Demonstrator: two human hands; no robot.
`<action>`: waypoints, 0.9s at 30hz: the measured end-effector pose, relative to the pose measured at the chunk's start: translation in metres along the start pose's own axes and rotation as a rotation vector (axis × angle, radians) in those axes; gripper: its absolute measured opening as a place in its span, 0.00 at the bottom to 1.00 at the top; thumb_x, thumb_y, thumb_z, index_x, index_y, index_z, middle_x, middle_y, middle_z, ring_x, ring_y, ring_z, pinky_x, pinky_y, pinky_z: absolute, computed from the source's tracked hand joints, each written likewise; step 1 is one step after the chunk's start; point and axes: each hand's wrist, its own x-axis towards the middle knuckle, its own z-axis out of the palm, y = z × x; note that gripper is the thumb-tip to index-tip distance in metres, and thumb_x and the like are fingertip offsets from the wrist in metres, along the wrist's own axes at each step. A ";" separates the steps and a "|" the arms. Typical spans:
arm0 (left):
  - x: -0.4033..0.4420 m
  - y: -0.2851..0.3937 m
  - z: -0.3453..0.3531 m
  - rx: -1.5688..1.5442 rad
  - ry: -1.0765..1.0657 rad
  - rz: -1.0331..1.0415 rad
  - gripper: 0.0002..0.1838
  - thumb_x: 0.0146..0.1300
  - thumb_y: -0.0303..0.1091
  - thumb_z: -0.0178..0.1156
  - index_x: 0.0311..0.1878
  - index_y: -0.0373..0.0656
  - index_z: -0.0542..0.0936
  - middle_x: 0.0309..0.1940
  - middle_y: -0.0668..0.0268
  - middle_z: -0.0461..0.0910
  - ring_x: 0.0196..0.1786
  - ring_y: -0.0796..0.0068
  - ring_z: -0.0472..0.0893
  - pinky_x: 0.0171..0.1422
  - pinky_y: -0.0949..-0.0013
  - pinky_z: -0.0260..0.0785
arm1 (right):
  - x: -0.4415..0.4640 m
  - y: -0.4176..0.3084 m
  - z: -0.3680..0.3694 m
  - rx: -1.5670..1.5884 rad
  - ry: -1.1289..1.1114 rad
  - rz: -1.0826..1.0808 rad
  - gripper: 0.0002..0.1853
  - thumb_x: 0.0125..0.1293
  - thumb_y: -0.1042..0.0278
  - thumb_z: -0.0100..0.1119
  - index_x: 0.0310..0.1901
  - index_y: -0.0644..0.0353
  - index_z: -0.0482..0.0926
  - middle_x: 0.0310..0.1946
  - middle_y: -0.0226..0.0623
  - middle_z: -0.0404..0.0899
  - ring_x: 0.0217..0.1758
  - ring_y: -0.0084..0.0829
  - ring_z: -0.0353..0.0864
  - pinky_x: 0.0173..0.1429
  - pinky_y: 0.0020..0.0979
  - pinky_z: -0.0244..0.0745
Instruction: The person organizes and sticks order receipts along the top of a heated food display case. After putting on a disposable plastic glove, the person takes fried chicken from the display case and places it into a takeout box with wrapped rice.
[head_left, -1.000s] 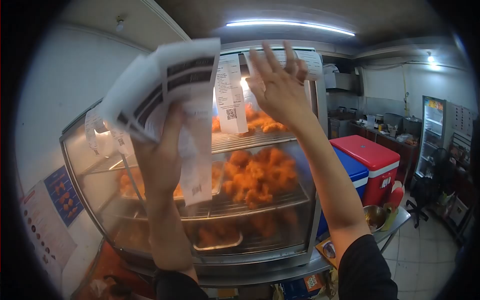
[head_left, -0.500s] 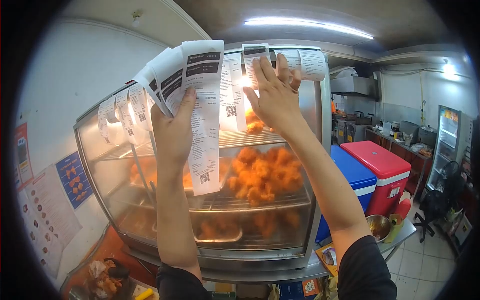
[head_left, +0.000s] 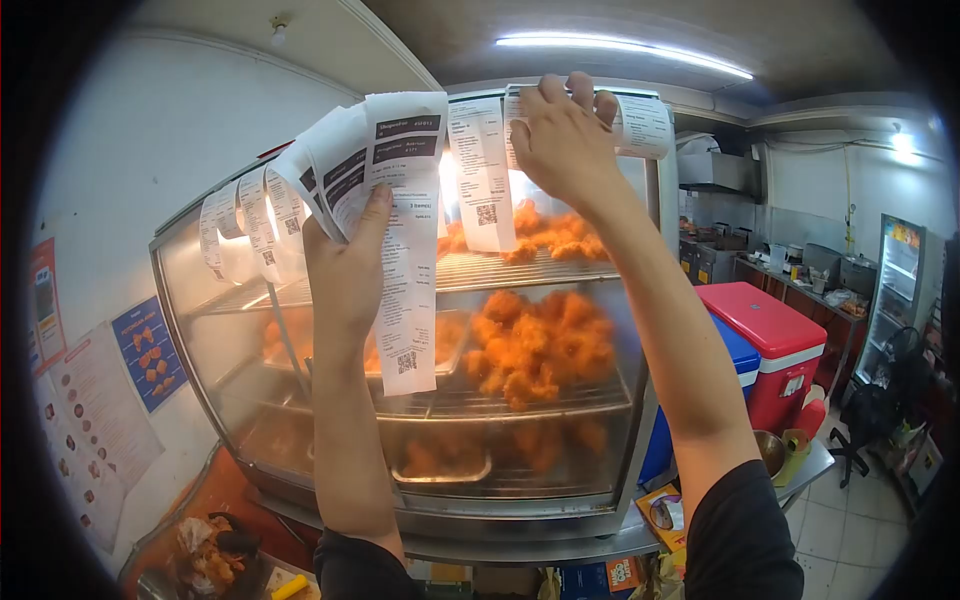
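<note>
My left hand [head_left: 345, 255] is closed around a fanned bunch of long paper receipts [head_left: 410, 290], thumb across the front one. They show dark header bands and a QR code, held up before the glass of a lit food warmer [head_left: 520, 508]. At the warmer's top edge, my right hand [head_left: 565, 145] has its fingers bent over a receipt [head_left: 512, 105], which it mostly covers. Just left of that hand hangs another long receipt [head_left: 482, 180]. Orange-brown fried chicken [head_left: 540, 345] sits on the wire shelves behind the glass.
More receipts [head_left: 265, 225] hang along the warmer's left top, and one [head_left: 643, 125] at the right. Beside the warmer stand a blue cooler [head_left: 665, 435] and a red cooler [head_left: 765, 325]. Posters [head_left: 150, 350] cover the left wall. A glass-door fridge [head_left: 887, 290] is farther back.
My right hand has moved up, its fingers now curling over the warmer's top edge instead of lying on the receipt's front. My left hand keeps its bunch. The view has shifted slightly.
</note>
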 end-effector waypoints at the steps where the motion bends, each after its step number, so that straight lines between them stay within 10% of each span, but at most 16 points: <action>1: 0.001 0.000 -0.002 -0.007 0.010 -0.006 0.12 0.60 0.34 0.56 0.43 0.34 0.75 0.35 0.64 0.78 0.37 0.78 0.75 0.41 0.73 0.67 | 0.003 0.000 -0.002 -0.014 -0.047 -0.002 0.15 0.59 0.61 0.44 0.44 0.60 0.73 0.46 0.37 0.71 0.54 0.38 0.63 0.56 0.43 0.53; 23: 0.006 -0.008 -0.017 -0.021 -0.018 0.042 0.12 0.60 0.32 0.57 0.44 0.35 0.74 0.36 0.65 0.77 0.38 0.78 0.74 0.42 0.74 0.67 | 0.042 0.035 0.006 0.143 -0.193 -0.018 0.16 0.57 0.56 0.38 0.36 0.48 0.78 0.35 0.31 0.78 0.47 0.39 0.66 0.54 0.43 0.47; 27: 0.006 -0.015 -0.019 -0.058 -0.016 0.018 0.12 0.61 0.32 0.56 0.45 0.35 0.73 0.36 0.65 0.77 0.38 0.78 0.74 0.42 0.74 0.67 | 0.048 0.028 -0.008 0.100 -0.190 -0.060 0.15 0.57 0.61 0.41 0.32 0.58 0.78 0.34 0.44 0.77 0.45 0.46 0.70 0.55 0.45 0.53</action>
